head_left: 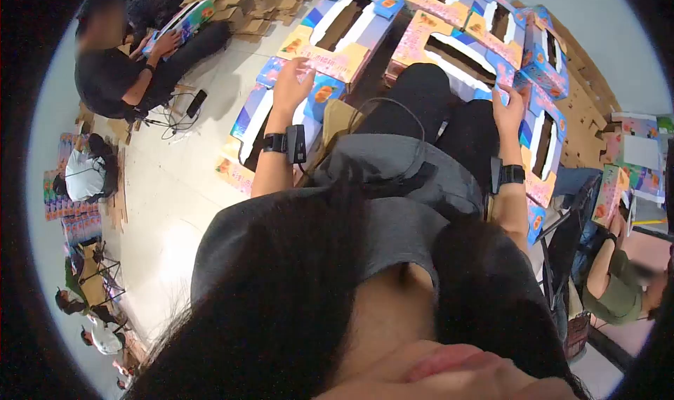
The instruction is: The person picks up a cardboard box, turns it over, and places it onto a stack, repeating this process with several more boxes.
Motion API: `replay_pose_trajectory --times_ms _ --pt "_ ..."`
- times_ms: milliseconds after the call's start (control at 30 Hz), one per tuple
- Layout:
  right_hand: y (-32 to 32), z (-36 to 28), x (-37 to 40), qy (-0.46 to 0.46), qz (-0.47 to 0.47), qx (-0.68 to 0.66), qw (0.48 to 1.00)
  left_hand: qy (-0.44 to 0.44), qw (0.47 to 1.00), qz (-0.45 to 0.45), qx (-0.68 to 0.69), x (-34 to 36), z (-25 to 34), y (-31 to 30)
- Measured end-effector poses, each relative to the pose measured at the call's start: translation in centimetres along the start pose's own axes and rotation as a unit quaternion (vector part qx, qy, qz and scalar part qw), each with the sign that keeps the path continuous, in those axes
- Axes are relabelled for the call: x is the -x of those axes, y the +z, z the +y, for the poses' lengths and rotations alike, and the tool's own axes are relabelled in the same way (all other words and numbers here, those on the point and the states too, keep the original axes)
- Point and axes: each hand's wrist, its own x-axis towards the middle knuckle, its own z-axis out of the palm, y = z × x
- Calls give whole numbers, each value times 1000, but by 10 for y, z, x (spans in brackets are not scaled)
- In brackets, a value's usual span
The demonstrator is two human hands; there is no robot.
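My left hand (pixel 292 85) is over the printed cardboard boxes on the left, its thumb and fingers apart. Its fingertips overlap the near edge of a blue and orange box (pixel 357 61), while another box (pixel 242 134) with a long cut-out lies beside my wrist. On the other side, my right hand (pixel 510 110) is open, fingers stretched out at the right end of the box (pixel 414 36) in front of my knees. Close to its outer side is a further printed box (pixel 554 141). Black straps with small devices circle both wrists.
More printed boxes (pixel 500 22) stand in rows ahead. Flat brown cardboard (pixel 260 3) lies on the floor behind. A person (pixel 116 77) sits at the left holding a printed box; another person (pixel 621 280) works at the right. A phone (pixel 197 103) with cables lies at the left.
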Motion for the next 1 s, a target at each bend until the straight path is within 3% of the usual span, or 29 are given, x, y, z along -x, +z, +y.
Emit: replay_pose_trajectory --times_ms 100,133,233,267,367,500,1000 --pt "21 -3 0 21 -66 -2 998 103 982 -51 -153 15 -25 0" --pt "29 -2 3 3 -49 6 999 113 984 -79 -113 16 -33 5" --pt "30 -8 11 -14 -45 52 998 120 965 -63 -225 22 -27 30" --pt "28 -11 10 -16 -48 40 998 102 970 -110 -189 17 -37 40" --pt "23 -19 13 13 -60 49 997 119 957 -107 -243 12 -21 64" --pt "26 -17 16 -28 -44 88 995 119 939 -125 -296 5 -37 93" --pt "34 -33 12 -18 -77 126 989 126 972 -28 -197 3 -35 99"
